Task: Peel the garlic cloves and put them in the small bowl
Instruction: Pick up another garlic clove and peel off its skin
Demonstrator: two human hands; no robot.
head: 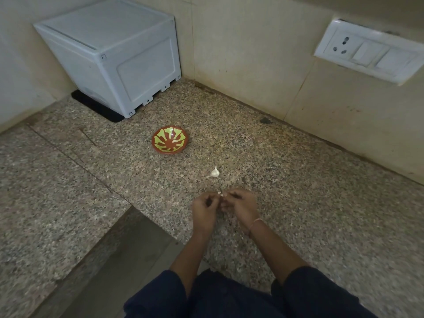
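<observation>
— What are the arms doing?
— Both are reaching forward in dark sleeves, forearms bare, wrists angling inward.
— And the hands?
— The left hand [204,208] and right hand [241,206] are meeting fingertip to fingertip, fingers curled, pinching something small and white.

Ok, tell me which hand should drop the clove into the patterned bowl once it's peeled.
Left, probably. The left hand sits nearer the red and green patterned bowl, which lies ahead and to the left on the speckled granite counter. The right hand would have to cross over it.
</observation>
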